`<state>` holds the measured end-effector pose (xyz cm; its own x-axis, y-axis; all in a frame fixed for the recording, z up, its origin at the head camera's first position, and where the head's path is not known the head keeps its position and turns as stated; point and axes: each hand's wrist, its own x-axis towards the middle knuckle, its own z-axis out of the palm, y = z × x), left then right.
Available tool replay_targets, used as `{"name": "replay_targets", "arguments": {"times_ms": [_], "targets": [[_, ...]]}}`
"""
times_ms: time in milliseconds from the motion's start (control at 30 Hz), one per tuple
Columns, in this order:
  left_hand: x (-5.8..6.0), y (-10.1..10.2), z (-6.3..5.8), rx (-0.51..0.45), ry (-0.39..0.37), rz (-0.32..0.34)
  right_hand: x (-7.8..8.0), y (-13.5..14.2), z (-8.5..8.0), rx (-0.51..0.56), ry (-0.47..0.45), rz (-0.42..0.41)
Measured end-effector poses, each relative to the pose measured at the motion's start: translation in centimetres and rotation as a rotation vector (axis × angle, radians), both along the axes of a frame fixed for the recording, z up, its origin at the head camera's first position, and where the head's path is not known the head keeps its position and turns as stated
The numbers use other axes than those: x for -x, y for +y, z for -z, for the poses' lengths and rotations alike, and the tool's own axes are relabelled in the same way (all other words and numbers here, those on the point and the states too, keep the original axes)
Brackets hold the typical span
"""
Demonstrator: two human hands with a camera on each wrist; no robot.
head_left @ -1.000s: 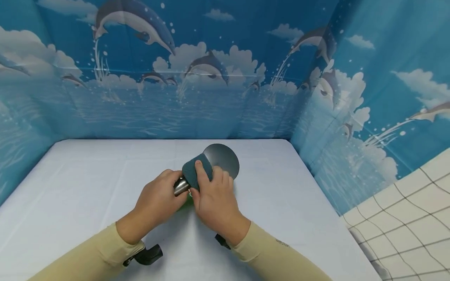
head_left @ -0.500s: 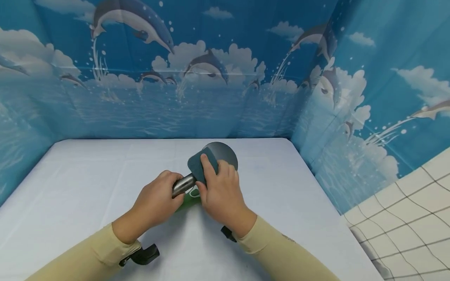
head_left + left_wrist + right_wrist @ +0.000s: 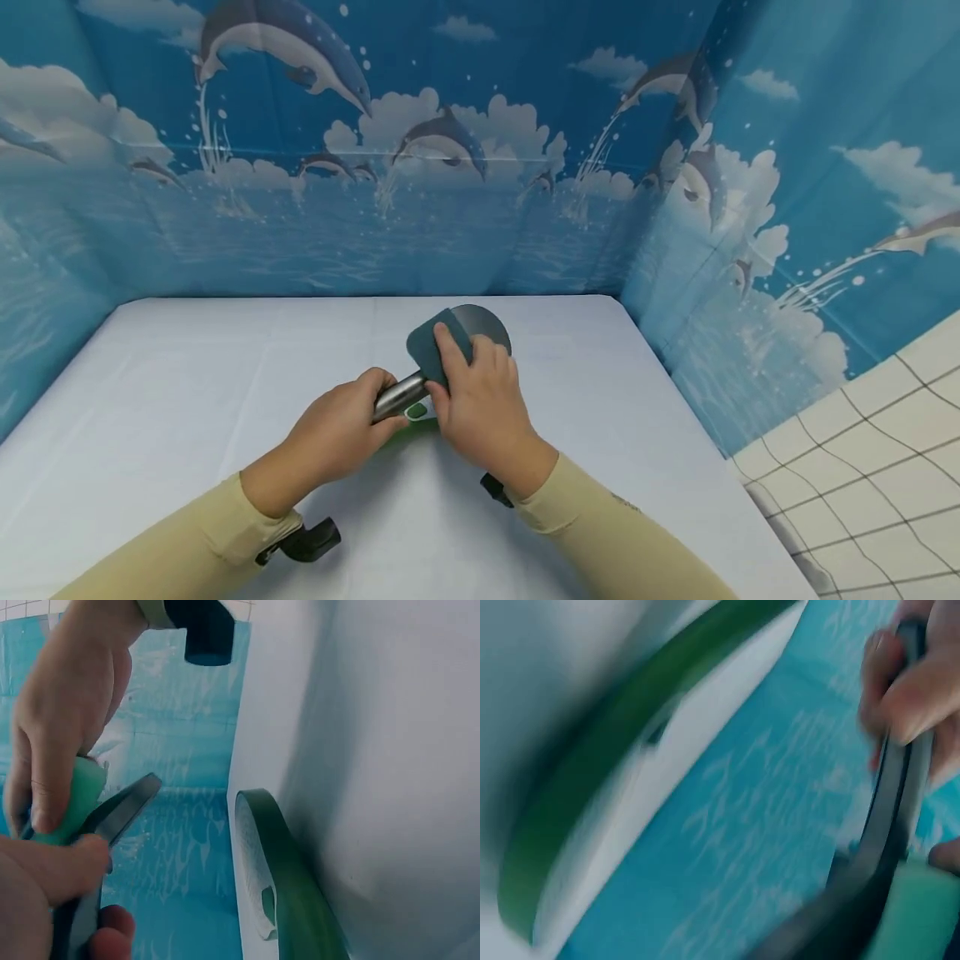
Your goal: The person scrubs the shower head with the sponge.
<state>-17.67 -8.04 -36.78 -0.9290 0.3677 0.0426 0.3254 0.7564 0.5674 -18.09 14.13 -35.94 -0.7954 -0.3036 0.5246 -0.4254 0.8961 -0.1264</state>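
My left hand (image 3: 337,437) grips the shiny metal handle (image 3: 400,396) of a grey utensil. Its round, smooth head (image 3: 491,320) points away to the upper right; its exact kind is unclear. With my right hand (image 3: 491,412) I press a sponge (image 3: 431,346) onto the utensil where handle and head meet. The sponge is dark blue-green on its outer face; its paler green body (image 3: 84,796) shows in the left wrist view. Part of the head is hidden behind sponge and fingers. Below the hands lies a green-edged white item (image 3: 296,885) with an oval opening, partly covered in the head view.
A white cloth-covered table (image 3: 187,392) lies under everything. Blue curtains (image 3: 360,225) with dolphins stand along its back and sides. Black camera mounts (image 3: 307,542) hang under both wrists. White tiles (image 3: 862,475) show at the lower right.
My right hand and the sponge have slid up and right along the utensil toward its head, baring more of the handle. The left hand keeps its grip nearly in place.
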Motion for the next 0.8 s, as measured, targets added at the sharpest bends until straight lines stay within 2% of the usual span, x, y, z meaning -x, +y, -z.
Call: {"name": "replay_targets", "arguments": {"times_ms": [133,200,233,300,400,467,533,700,733,800], "targets": [[-0.1,-0.5,-0.1,-0.069,-0.074,0.021,1.7,2.1,-0.5,0.052,-0.127,0.174],[-0.1,-0.7,-0.2,-0.097,-0.118,0.050,2.1,2.7,-0.6,0.078,-0.184,0.226],[0.0,-0.8,-0.2,-0.112,-0.137,0.067,2.1,2.8,-0.5,0.081,-0.189,0.217],[0.2,-0.8,-0.2,-0.131,-0.155,0.093,1.5,2.2,-0.2,0.080,-0.157,0.150],[0.6,-0.6,-0.1,-0.125,-0.133,0.114,0.3,0.7,0.5,0.027,-0.040,0.020],[0.7,-0.4,-0.1,-0.109,-0.112,0.100,-0.1,0.2,0.7,-0.004,0.003,-0.027],[0.7,-0.4,-0.1,-0.092,-0.100,0.074,0.3,0.4,0.5,-0.004,-0.002,-0.002],[0.2,-1.0,-0.2,-0.086,-0.113,0.023,2.1,2.2,-0.3,0.073,-0.132,0.176],[0.2,-1.1,-0.2,-0.086,-0.114,0.028,2.1,2.2,-0.3,0.072,-0.139,0.182],[0.3,-1.2,-0.3,-0.084,-0.103,0.044,1.5,1.6,-0.1,0.042,-0.103,0.126]]}}
